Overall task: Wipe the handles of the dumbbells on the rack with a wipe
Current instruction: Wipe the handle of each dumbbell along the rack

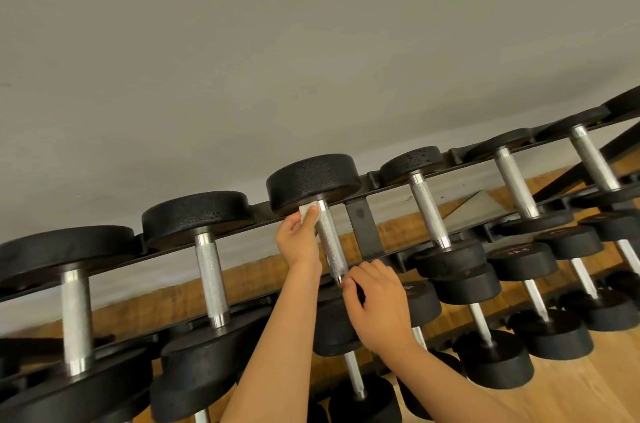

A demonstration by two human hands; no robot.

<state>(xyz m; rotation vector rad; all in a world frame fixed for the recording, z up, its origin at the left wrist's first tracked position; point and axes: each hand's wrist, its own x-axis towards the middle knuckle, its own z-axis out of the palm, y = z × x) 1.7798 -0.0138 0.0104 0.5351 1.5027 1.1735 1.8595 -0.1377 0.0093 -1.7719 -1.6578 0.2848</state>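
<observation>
A black dumbbell rack (360, 216) carries several black dumbbells with knurled silver handles on its top tier. My left hand (299, 237) pinches a small white wipe (307, 208) against the far end of the middle dumbbell's handle (330, 246), just under its far head (313, 182). My right hand (375, 305) grips the near end of that same handle, fingers curled over it and covering the near head.
Neighbouring handles (210, 275) (428, 209) stand left and right on the same tier. Lower tiers hold smaller dumbbells (493, 358) toward the right. A grey wall (277, 41) rises behind the rack, above a wooden floor (588, 388).
</observation>
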